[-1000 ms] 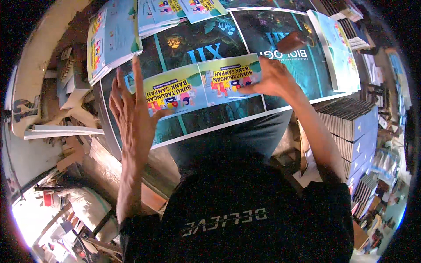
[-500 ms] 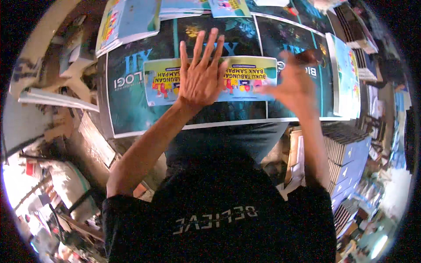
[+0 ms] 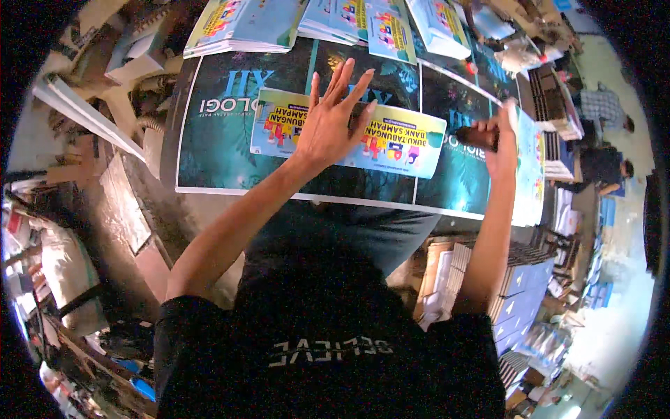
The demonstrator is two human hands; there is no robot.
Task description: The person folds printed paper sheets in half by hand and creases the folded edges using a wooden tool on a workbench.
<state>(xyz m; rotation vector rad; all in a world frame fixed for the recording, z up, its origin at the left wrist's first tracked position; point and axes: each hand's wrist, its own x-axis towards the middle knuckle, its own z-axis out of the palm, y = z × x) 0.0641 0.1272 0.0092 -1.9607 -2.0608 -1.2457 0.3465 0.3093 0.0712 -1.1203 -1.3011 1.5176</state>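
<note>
My left hand (image 3: pixel 324 133) lies with spread fingers on a long yellow-and-blue printed booklet cover (image 3: pixel 412 143). The cover rests at a slight tilt on large dark teal printed sheets (image 3: pixel 223 171). Further right, my right hand (image 3: pixel 501 143) has its fingers bent next to a dark brown object (image 3: pixel 480 137), whose kind does not show clearly. One fingertip reaches the inner edge of a stack of blue-and-yellow printed sheets (image 3: pixel 528 188) at the table's right side. Whether the right hand also pinches a sheet is hidden.
Piles of similar booklets (image 3: pixel 251 31) line the far side, with another pile (image 3: pixel 438 28) further right. Stacks of bound books (image 3: pixel 520 286) stand below the table's right edge. A white sack (image 3: pixel 70 272) lies at left. People are visible at far right.
My right hand has moved right, from the cover's right end to the stack at the side. My left hand stays on the cover. The whole view has turned slightly.
</note>
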